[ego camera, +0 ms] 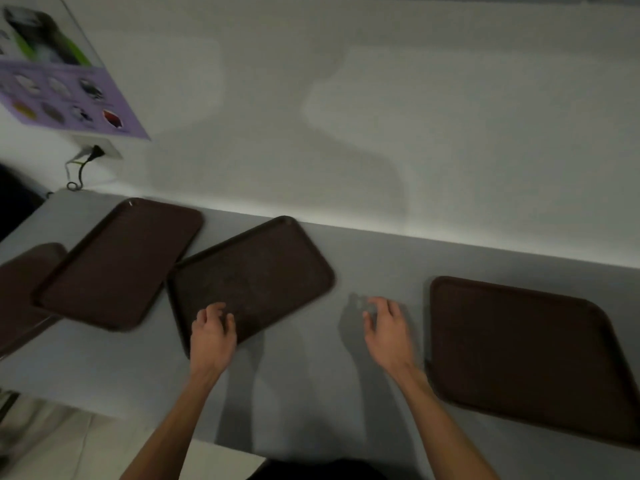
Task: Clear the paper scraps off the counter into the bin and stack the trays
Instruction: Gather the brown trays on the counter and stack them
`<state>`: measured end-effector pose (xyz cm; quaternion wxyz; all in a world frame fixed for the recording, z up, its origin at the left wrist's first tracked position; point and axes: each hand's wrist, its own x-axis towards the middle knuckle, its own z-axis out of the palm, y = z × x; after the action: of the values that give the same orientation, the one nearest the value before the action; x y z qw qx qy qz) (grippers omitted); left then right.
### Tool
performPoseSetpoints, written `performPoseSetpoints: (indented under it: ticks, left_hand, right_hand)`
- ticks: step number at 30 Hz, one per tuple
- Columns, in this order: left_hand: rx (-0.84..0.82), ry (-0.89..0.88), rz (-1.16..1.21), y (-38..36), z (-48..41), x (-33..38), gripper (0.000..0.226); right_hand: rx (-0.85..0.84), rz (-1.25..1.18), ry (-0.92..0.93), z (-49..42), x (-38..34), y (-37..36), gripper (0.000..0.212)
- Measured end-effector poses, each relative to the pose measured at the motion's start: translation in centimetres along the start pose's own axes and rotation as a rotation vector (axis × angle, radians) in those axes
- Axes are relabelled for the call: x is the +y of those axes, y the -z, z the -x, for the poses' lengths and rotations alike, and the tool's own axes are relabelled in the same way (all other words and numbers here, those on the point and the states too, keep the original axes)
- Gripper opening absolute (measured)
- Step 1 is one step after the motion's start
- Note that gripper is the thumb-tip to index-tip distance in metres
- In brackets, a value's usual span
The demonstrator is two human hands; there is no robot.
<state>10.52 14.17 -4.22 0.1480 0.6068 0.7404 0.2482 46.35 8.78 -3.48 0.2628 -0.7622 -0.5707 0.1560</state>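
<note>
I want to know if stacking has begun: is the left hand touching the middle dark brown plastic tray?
Touching. The head view shows the left hand lying over the near edge of the middle dark brown plastic tray, no gap visible.

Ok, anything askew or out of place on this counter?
Yes. The four brown trays are scattered, not stacked. The middle tray sits rotated under the left hand. The second tray overlaps the far-left tray. The right tray lies apart. No scraps visible on the counter.
</note>
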Motion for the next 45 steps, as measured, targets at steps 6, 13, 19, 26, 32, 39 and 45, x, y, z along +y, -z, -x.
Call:
performPoseSetpoints:
  ticks: [6,13,19,26,32,39,45]
  left_hand:
    - [-0.010,0.130,0.027,3.5,-4.8,-6.1,0.029]
    - [-0.029,0.365,0.055,3.6,-7.4,-10.9,0.049]
    - [-0.323,0.479,0.091,3.2,-7.6,-10.4,0.034]
    - [-0.271,0.361,0.002,3.4,-5.3,-11.6,0.020]
    - [-0.105,0.211,0.082,3.0,-4.2,-8.3,0.019]
    - [-0.119,0.017,0.171,2.8,-3.6,-0.1,0.018]
    - [-0.169,-0.124,0.176,0.2,-0.1,8.9,0.020]
  right_hand:
    - [-0.080,-0.015,-0.069,-3.6,-4.9,-5.5,0.028]
    - [-0.263,0.118,-0.108,-10.7,-8.5,-8.6,0.045]
    - [-0.322,-0.008,-0.359,-15.0,-8.3,-12.7,0.061]
    - [-0.255,0.053,-0.335,-13.1,-6.6,-12.2,0.034]
    - [-0.062,-0.141,-0.293,-9.2,-6.2,-7.4,0.020]
    - [0.153,-0.168,-0.246,-4.3,-2.7,3.1,0.029]
    - [0.304,-0.093,-0.318,0.2,4.9,11.3,0.026]
